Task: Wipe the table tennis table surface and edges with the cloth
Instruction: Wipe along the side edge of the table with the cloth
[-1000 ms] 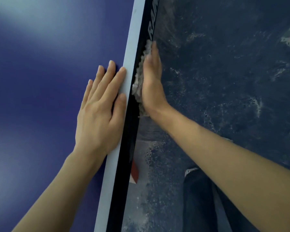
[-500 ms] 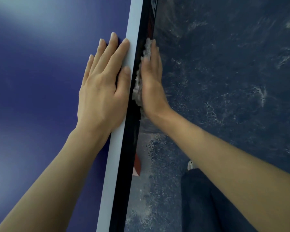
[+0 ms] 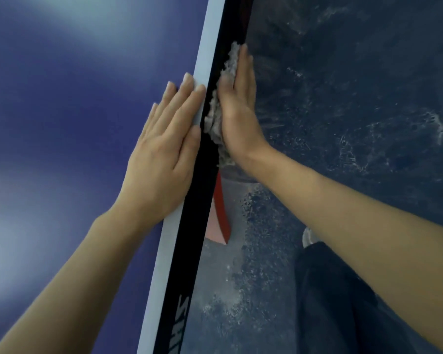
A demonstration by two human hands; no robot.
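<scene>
The blue table tennis table [image 3: 62, 111] fills the left half, with a white border line and a black side edge [image 3: 189, 226] running up the middle. My left hand [image 3: 161, 152] lies flat on the tabletop, fingers together across the white line. My right hand [image 3: 237, 106] presses a grey fluffy cloth [image 3: 221, 98] flat against the black side edge, palm toward the table. Most of the cloth is hidden behind the hand.
Dark blue scuffed floor [image 3: 356, 98] spreads to the right of the table. A red part of the table's frame [image 3: 221, 208] shows below the edge. My dark trouser leg [image 3: 330, 302] and a white shoe tip [image 3: 308, 236] are at lower right.
My right hand has kept sliding the cloth along the black side edge. My left hand slid along the tabletop beside it. The view shifted, and white lettering on the edge now shows at the bottom.
</scene>
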